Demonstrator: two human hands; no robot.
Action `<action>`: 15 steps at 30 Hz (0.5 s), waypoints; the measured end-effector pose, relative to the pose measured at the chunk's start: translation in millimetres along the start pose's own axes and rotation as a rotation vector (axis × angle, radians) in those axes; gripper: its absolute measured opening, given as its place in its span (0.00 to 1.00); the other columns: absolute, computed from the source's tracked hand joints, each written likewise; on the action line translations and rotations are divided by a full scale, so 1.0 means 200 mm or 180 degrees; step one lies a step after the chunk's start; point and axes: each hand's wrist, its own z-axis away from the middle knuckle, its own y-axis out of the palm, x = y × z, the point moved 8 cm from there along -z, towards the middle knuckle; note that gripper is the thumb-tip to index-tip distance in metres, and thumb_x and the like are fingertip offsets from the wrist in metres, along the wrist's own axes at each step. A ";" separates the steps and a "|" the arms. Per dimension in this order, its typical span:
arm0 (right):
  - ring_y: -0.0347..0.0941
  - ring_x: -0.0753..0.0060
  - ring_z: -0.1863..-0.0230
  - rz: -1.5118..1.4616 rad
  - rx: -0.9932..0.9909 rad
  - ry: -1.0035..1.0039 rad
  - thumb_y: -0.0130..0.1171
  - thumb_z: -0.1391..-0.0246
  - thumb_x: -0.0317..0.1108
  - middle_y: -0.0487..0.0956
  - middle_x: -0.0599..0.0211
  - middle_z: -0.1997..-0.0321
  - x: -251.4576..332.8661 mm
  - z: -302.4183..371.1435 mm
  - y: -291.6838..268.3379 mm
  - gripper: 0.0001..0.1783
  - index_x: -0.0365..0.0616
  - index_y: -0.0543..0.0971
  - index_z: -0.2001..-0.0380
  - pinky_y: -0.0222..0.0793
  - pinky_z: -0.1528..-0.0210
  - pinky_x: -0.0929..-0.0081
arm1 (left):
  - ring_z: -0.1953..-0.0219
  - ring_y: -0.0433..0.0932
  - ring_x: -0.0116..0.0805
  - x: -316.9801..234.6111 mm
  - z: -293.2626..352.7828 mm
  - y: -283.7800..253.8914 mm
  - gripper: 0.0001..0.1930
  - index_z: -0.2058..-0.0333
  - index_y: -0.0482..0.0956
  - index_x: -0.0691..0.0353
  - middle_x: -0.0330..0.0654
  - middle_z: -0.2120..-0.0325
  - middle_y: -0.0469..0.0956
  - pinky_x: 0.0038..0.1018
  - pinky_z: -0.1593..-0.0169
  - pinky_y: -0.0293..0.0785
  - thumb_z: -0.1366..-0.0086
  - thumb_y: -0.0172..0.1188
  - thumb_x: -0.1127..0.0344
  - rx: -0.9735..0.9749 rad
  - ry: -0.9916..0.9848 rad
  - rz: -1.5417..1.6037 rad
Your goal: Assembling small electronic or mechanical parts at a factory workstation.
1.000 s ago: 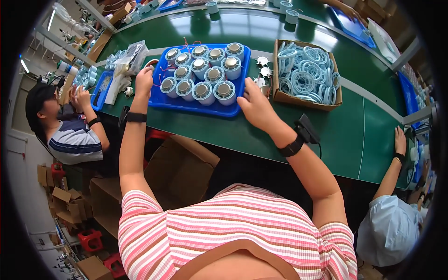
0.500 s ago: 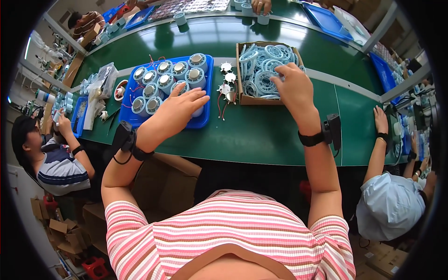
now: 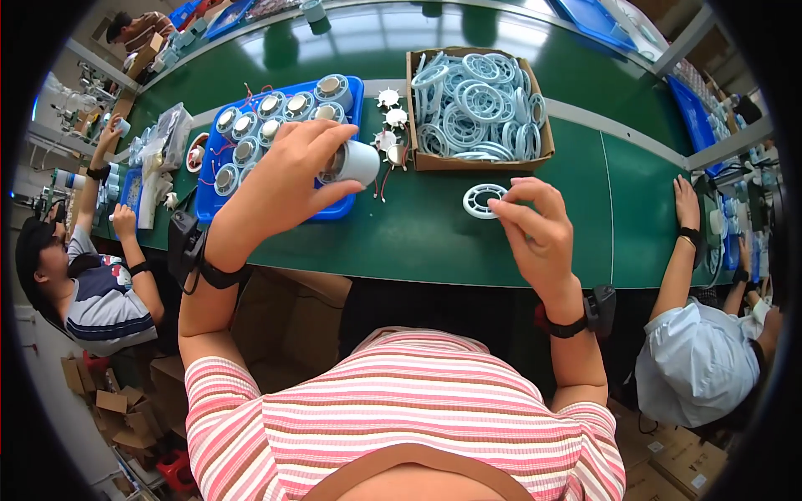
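My left hand [image 3: 288, 179] is closed round a light-blue cylindrical housing [image 3: 362, 163], tilted on its side over the right edge of a blue tray [image 3: 355, 100]. Similar housings [image 3: 270, 105] with silvery discs in their tops stand in that tray. Between the thumb and fingers of my right hand [image 3: 539, 230] is a pale-blue spoked ring [image 3: 483, 202], held by its right edge above the green table. Just beyond it sits an open cardboard box [image 3: 476, 164] heaped with more such rings [image 3: 480, 102].
White star-shaped parts [image 3: 396, 118] with red wires lie between tray and box. Clear plastic bags [image 3: 171, 134] rest left of the tray. A metal rail [image 3: 585, 121] crosses the green table [image 3: 401, 238]. Co-workers sit at both sides; one's hand [image 3: 685, 203] is on the table at right.
My left hand has lifted a housing out of the tray. My right hand has left the box and come nearer with a ring in its fingers.
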 end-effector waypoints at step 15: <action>0.74 0.53 0.42 0.0193 0.0497 0.1036 0.70 0.53 0.21 0.76 0.56 0.42 -0.19 0.24 0.18 0.29 0.41 0.80 0.44 0.71 0.42 0.64 | 0.57 0.80 0.40 -0.27 0.03 0.51 0.41 0.36 0.67 0.63 0.45 0.56 0.78 0.33 0.51 0.75 0.47 0.77 0.63 -0.0230 -0.0289 0.0219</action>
